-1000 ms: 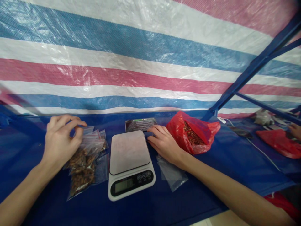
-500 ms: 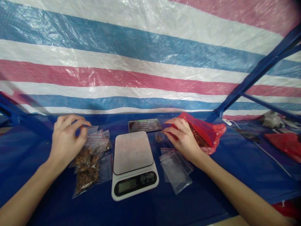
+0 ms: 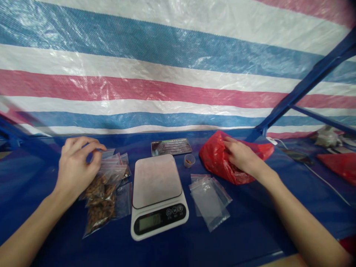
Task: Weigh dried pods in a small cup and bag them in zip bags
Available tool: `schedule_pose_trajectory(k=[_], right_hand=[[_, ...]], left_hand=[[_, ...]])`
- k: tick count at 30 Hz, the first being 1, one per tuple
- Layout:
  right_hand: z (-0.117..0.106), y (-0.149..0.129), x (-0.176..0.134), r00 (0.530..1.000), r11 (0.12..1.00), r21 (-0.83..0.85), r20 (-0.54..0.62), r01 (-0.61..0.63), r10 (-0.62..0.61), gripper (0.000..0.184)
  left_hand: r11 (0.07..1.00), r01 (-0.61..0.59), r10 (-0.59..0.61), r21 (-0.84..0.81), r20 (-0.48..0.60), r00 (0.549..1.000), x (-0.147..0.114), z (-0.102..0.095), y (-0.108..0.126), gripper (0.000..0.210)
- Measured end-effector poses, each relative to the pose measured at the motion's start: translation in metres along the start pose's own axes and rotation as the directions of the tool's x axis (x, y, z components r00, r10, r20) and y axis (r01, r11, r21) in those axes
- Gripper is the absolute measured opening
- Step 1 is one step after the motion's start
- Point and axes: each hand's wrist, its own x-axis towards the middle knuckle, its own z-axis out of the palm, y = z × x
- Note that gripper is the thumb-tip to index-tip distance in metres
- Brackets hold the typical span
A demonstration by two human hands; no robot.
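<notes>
My left hand point(image 3: 78, 160) hovers over the left-hand bags, fingers loosely curved and thumb apart, with nothing visible in it. Under it lie clear zip bags point(image 3: 101, 207) filled with brown, nut-like pieces. My right hand point(image 3: 241, 155) reaches into a red plastic bag point(image 3: 213, 157); its fingertips are hidden inside. Between the hands sits a white digital scale point(image 3: 157, 181) with a bare platform, its display reading about 0.0. Beside it stands a small clear cup point(image 3: 189, 161) with a little brown matter in it. Flat, unfilled zip bags point(image 3: 210, 202) lie in front of the red bag.
A phone point(image 3: 171, 147) with a lit screen lies behind the scale. Everything rests on a blue surface point(image 3: 236, 230), backed by a striped plastic sheet point(image 3: 155, 89). A blue metal bar point(image 3: 308, 81) slants up at right, where a white cable point(image 3: 325, 181) and another red bag point(image 3: 338, 167) lie.
My right hand has moved right, from beside the small cup into the red bag, whose near side has shifted. My left hand stays nearly where it was.
</notes>
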Motion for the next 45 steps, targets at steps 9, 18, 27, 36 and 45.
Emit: schedule_pose_trajectory(k=[9,18,27,36,45], right_hand=[[0.022,-0.006,0.005,0.998,0.982,0.181,-0.038,0.061,-0.055,0.041],[-0.012,-0.005,0.011,0.993,0.986,0.155,-0.104,0.064,-0.048,0.03],[-0.042,-0.083,0.009,0.935,0.922,0.349,-0.353,0.165,-0.034,0.012],[0.006,-0.124,0.008,0.969,0.902,0.365,-0.175,0.229,-0.176,0.021],[0.007,-0.123,0.009,0.965,0.912,0.33,-0.174,0.244,-0.195,0.023]], left_hand=[[1.0,0.009,-0.009,-0.018,0.002,1.0,0.001,-0.001,0.002,0.024],[0.999,0.03,-0.03,-0.02,0.025,0.999,0.002,-0.001,0.002,0.026],[0.995,0.082,-0.077,-0.058,0.079,0.994,0.001,-0.003,0.007,0.021],[1.0,0.012,-0.012,-0.018,0.011,1.0,0.001,0.0,-0.002,0.023],[0.999,-0.029,0.029,-0.015,-0.002,1.0,0.001,-0.002,0.0,0.028]])
